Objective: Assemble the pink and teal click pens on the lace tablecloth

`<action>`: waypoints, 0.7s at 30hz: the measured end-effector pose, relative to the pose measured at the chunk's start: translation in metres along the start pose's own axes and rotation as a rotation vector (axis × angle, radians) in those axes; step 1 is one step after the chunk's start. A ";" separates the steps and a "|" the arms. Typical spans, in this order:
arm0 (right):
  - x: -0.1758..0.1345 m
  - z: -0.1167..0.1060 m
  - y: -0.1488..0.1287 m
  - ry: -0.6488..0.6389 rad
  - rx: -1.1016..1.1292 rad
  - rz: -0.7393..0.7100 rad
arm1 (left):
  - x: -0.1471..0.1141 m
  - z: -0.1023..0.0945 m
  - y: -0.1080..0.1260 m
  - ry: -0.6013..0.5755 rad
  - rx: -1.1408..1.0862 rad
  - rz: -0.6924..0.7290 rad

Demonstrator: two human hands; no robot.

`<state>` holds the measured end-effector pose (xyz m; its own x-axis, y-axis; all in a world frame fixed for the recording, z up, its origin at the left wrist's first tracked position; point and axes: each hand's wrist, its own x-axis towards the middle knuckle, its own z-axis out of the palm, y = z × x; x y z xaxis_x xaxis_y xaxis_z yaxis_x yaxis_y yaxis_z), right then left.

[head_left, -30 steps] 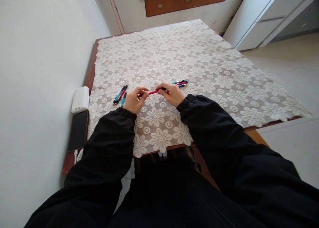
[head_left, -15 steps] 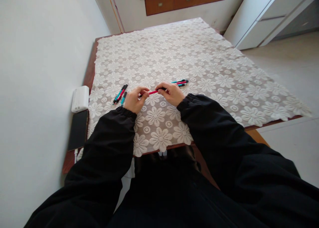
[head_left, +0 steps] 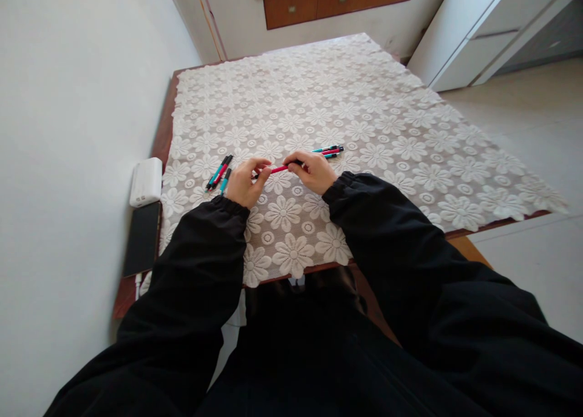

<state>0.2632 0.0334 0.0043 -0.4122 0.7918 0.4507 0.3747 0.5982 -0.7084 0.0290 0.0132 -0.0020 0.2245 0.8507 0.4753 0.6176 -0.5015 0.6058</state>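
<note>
A slim red pen with dark ends spans the gap between my two hands, just above the lace tablecloth. My left hand is closed on one end of it, thumb and fingers pinched. At the other end, my right hand grips the pen, its fingers covering the tip. Beside my left hand lie several teal, red and black pens, one partly behind the hand. Beyond my right hand lies another small bunch of teal and red pens, partly hidden by the fingers.
At the table's left edge, a white box-shaped device stands by the wall, and a black phone lies with a white cable at its end. Wooden drawers and a white cabinet stand beyond the table.
</note>
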 end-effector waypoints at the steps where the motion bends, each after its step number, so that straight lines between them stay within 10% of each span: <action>1: 0.000 0.000 0.000 0.003 -0.001 -0.003 | 0.000 0.000 0.000 -0.011 -0.005 -0.010; 21: 0.000 0.001 0.002 0.025 -0.006 -0.016 | 0.002 -0.001 -0.005 -0.097 0.110 -0.002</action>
<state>0.2633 0.0344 0.0026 -0.3976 0.7849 0.4753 0.3734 0.6116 -0.6975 0.0253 0.0169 -0.0032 0.2915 0.8658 0.4068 0.6956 -0.4837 0.5311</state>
